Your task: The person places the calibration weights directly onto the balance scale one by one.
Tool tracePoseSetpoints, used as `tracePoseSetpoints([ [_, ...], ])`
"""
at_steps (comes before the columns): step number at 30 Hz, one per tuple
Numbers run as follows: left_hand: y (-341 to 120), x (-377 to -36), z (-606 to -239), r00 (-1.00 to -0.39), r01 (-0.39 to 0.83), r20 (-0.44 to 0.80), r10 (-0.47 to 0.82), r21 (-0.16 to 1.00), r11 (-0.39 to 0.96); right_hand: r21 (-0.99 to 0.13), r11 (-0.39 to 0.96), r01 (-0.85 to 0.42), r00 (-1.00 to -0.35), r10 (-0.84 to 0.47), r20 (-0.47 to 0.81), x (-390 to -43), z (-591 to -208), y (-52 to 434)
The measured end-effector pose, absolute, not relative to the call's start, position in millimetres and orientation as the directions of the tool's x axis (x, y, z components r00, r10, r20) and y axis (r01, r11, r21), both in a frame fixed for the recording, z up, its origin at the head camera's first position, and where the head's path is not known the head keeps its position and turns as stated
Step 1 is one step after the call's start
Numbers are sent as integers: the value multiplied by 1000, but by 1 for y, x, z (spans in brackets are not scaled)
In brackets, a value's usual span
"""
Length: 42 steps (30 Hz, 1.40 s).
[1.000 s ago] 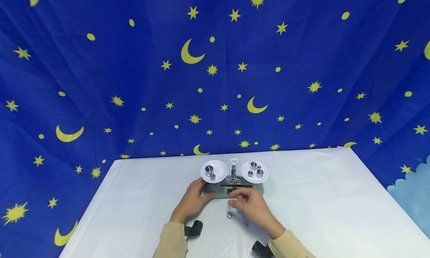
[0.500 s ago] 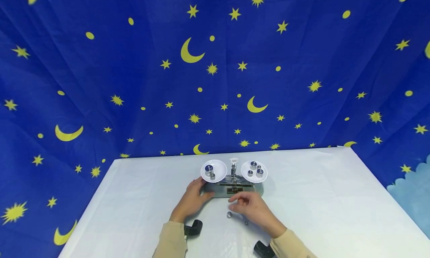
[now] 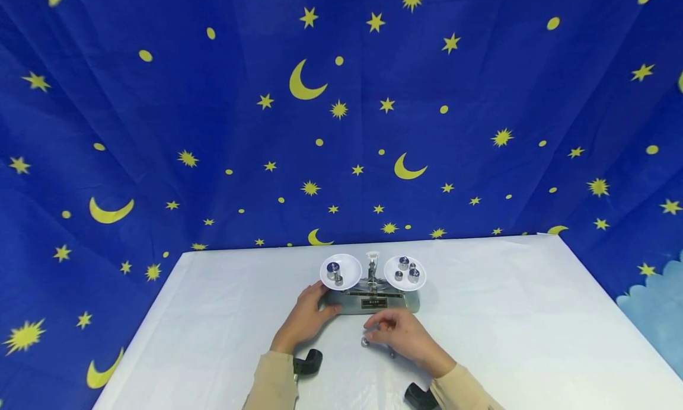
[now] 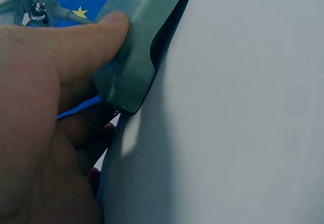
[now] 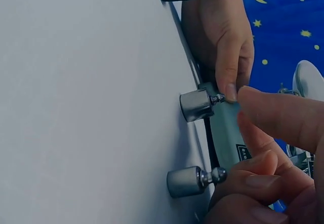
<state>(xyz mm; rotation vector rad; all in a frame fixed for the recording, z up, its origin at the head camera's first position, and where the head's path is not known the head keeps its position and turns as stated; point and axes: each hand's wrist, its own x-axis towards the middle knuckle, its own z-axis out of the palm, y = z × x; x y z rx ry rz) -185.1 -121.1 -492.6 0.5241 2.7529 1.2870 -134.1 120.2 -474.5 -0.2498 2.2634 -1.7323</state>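
A grey-green balance scale (image 3: 347, 304) stands near the far side of the table, with two white pans. My left hand (image 3: 306, 318) grips the left end of its base; in the left wrist view the thumb (image 4: 109, 37) lies on the base's front. The left pan (image 3: 353, 272) bears metal weights, and the right pan (image 3: 393, 266) bears several. My right hand (image 3: 405, 338) hovers in front of the scale, fingers bent, holding nothing. Below it, two knobbed metal weights stand on the table: a larger one (image 5: 195, 105) by the thumb and index finger, and another (image 5: 185, 182).
A white cover (image 3: 512, 339) lies over the table. Behind it hangs a blue cloth (image 3: 245, 131) with yellow moons and stars. Black wrist-worn devices (image 3: 308, 362) sit at both sleeves.
My right hand has drawn back from the scale's front and down toward the larger loose weight, uncovering the label on the base. The left hand stays on the scale.
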Motion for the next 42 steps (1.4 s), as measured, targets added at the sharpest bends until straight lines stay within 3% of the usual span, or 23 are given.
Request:
tracePoseSetpoints([
  [30,-122,-187,-495,-934,307,114,339,742,596,-931,361,-51,-937,-339,-80,-133,-478,118],
  [42,-122,-187,-495,-935,303,111,337,745,595,-939,341,-48,-933,-352,-80,-133,-480,118],
])
